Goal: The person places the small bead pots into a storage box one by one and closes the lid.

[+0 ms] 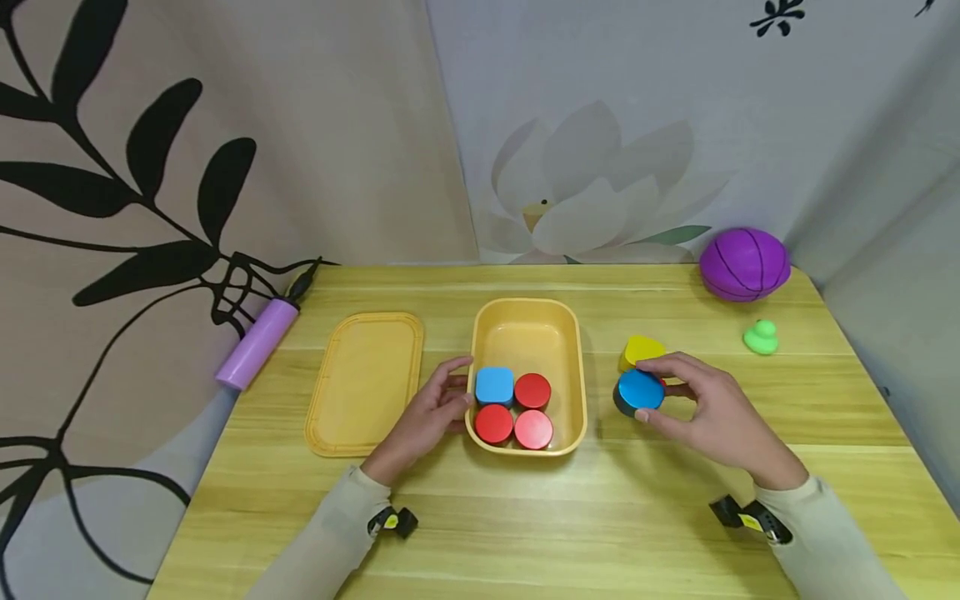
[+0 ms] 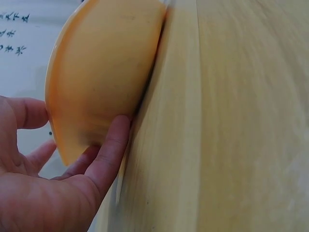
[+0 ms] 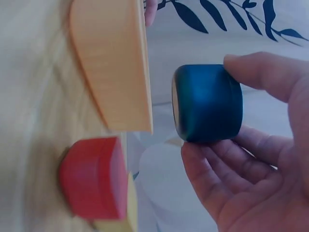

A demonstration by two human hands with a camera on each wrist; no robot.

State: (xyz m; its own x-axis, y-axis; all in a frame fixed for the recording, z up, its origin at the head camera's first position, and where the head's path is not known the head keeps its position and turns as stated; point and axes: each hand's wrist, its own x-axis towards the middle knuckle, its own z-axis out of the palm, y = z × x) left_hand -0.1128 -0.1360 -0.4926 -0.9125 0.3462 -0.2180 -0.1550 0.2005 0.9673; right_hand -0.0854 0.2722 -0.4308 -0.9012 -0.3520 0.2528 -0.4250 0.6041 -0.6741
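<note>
My right hand [image 1: 701,408] pinches a round blue block [image 1: 641,392] between thumb and fingers. In the right wrist view the blue block [image 3: 207,103] hangs above the table, apart from the yellow container. Close by on the table are a yellow block [image 1: 640,350] and a red block [image 3: 96,179], mostly hidden in the head view. My left hand [image 1: 431,408] touches the left wall of the yellow container [image 1: 531,321], fingertips against its outside [image 2: 104,63]. Inside, at the near end, sit a rounded-square blue block [image 1: 494,386] and three round red blocks [image 1: 532,391].
A yellow lid [image 1: 365,383] lies flat left of the container. A purple pump [image 1: 258,342] is at the table's left edge. At the back right are a purple ball [image 1: 745,265] and a small green toy [image 1: 761,337]. Patterned curtains [image 1: 615,125] stand behind the table.
</note>
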